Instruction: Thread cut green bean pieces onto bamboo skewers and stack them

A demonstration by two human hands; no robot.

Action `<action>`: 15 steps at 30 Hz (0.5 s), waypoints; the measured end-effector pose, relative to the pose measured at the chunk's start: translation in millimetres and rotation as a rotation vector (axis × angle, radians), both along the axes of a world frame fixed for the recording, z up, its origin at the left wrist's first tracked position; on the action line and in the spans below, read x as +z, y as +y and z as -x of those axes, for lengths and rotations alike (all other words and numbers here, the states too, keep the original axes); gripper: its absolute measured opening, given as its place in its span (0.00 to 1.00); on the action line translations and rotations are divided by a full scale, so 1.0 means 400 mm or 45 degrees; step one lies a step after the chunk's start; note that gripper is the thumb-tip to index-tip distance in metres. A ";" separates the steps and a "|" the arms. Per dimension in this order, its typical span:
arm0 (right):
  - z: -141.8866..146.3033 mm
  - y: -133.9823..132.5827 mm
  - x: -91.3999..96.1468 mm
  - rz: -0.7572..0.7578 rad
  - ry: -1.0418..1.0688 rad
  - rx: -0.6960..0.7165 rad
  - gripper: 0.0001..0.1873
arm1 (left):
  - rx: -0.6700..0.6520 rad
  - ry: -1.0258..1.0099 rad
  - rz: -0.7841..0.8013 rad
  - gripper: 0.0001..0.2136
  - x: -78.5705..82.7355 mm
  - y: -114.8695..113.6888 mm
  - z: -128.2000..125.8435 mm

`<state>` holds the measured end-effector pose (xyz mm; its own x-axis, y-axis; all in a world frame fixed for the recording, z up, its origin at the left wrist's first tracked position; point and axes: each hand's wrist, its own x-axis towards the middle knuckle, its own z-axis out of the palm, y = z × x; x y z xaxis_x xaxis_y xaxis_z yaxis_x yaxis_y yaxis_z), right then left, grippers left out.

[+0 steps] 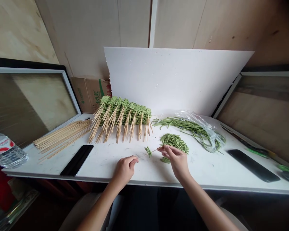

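Note:
My left hand point(124, 168) is closed in a pinch on the near end of a thin bamboo skewer point(142, 156) that carries a few green bean pieces point(148, 151). At the skewer's far tip, my right hand point(174, 158) pinches something small that I cannot make out. Just beyond that hand lies a heap of cut bean pieces point(175, 141). Behind it, long uncut beans point(192, 128) spill from a clear plastic bag point(207, 130). Finished bean skewers point(121, 117) are stacked at the back centre. A bundle of bare skewers point(62, 136) lies at the left.
A black phone point(77, 159) lies on the white tabletop point(110, 166) near its front edge at the left. A black slab point(252, 165) lies at the right, a plastic water bottle point(4, 150) at the far left. A white board point(173, 80) leans against the wall.

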<state>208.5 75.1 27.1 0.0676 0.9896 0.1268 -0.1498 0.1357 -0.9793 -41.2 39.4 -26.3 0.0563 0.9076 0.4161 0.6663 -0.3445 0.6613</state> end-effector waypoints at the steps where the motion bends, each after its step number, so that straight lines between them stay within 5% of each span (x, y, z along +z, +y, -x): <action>1: 0.003 -0.003 -0.001 -0.005 0.004 0.000 0.18 | 0.000 -0.003 -0.011 0.14 0.000 -0.001 -0.001; 9: 0.077 -0.023 -0.055 0.000 -0.063 0.080 0.19 | -0.052 -0.072 -0.058 0.14 0.007 -0.005 -0.013; 15: 0.069 -0.014 -0.025 -0.004 -0.214 0.131 0.19 | -0.057 -0.103 -0.021 0.15 0.019 -0.008 -0.011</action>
<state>181.0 69.3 17.2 -0.0560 0.9898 0.1308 0.0025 0.1311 -0.9914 -36.7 36.1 -18.5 0.0626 0.8978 0.4359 0.5948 -0.3843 0.7061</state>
